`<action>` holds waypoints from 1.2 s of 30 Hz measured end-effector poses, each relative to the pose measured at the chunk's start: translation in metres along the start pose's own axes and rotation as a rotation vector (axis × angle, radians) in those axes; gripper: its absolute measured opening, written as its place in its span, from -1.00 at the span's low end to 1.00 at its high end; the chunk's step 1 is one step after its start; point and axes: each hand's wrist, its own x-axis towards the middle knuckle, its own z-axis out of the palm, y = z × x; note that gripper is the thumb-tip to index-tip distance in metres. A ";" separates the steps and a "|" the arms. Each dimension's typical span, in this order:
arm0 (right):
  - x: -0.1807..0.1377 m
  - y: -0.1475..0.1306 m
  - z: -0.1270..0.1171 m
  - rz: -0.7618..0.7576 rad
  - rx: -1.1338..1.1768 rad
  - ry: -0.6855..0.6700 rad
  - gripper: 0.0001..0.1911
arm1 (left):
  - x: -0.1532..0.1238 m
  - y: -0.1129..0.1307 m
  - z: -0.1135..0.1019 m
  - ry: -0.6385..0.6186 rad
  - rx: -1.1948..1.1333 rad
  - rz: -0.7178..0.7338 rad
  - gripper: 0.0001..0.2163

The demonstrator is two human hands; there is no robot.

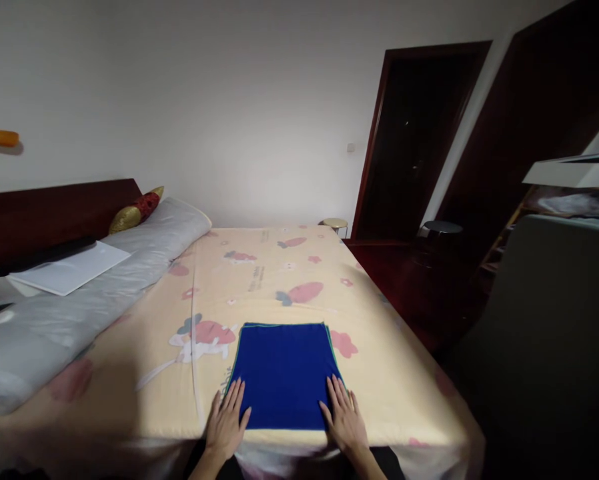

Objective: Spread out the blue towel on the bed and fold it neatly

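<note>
A blue cloth [285, 373] with thin green edging lies flat, folded into a rough square, near the front edge of the bed [379, 373]. At its far left corner a second layer's edge shows. My left hand [227, 418] rests on the cloth's near left corner, fingers stretched out and thumb apart. On the opposite side my right hand [345, 415] lies likewise flat across the near right edge, with its fingers extended. Neither hand grips the fabric.
A long grey bolster [129, 287] runs along the left, bearing a white flat sheet or board [72, 267] and a red-and-gold cushion [137, 210]. Past the bed's far right stand two stools, one pale [335, 223] and one dark [443, 227]. A dark grey surface [544, 333] rises at the right.
</note>
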 end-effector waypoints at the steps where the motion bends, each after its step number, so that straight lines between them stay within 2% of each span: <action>1: 0.001 -0.004 0.001 0.014 -0.002 0.022 -0.24 | 0.002 0.001 -0.002 0.002 0.001 0.009 -0.46; 6: 0.010 -0.038 0.004 0.009 0.031 0.083 -0.24 | 0.016 0.027 -0.006 0.025 -0.015 -0.026 -0.47; 12: 0.023 -0.087 0.011 -0.121 0.120 -0.032 -0.33 | 0.038 0.081 0.009 0.070 -0.055 0.044 -0.51; 15: 0.030 -0.100 0.017 -0.191 0.139 -0.077 -0.37 | 0.052 0.095 0.017 0.070 -0.078 0.100 -0.50; 17: 0.037 -0.097 0.018 -0.237 0.145 -0.103 -0.38 | 0.061 0.092 0.017 0.069 -0.088 0.130 -0.50; 19: 0.044 -0.082 0.017 -0.266 0.141 -0.104 -0.40 | 0.067 0.076 0.013 0.057 -0.083 0.114 -0.51; 21: 0.051 -0.054 0.014 -0.213 0.113 -0.058 -0.39 | 0.068 0.051 0.008 0.043 -0.057 0.053 -0.52; 24: 0.059 -0.007 0.013 -0.049 0.042 0.024 -0.35 | 0.063 0.012 0.003 0.029 -0.013 -0.005 -0.51; 27: 0.062 0.017 0.015 -0.020 0.006 0.065 -0.31 | 0.059 -0.003 0.002 0.057 0.033 -0.018 -0.49; 29: 0.063 0.012 0.015 -0.054 0.004 0.099 -0.30 | 0.062 0.006 0.003 0.103 0.055 -0.040 -0.48; 31: 0.064 -0.007 0.015 -0.126 0.023 0.110 -0.32 | 0.069 0.024 0.004 0.136 0.043 -0.029 -0.48; 36: 0.079 -0.068 0.016 -0.370 0.117 -0.021 -0.40 | 0.100 0.076 0.010 0.123 -0.033 0.193 -0.47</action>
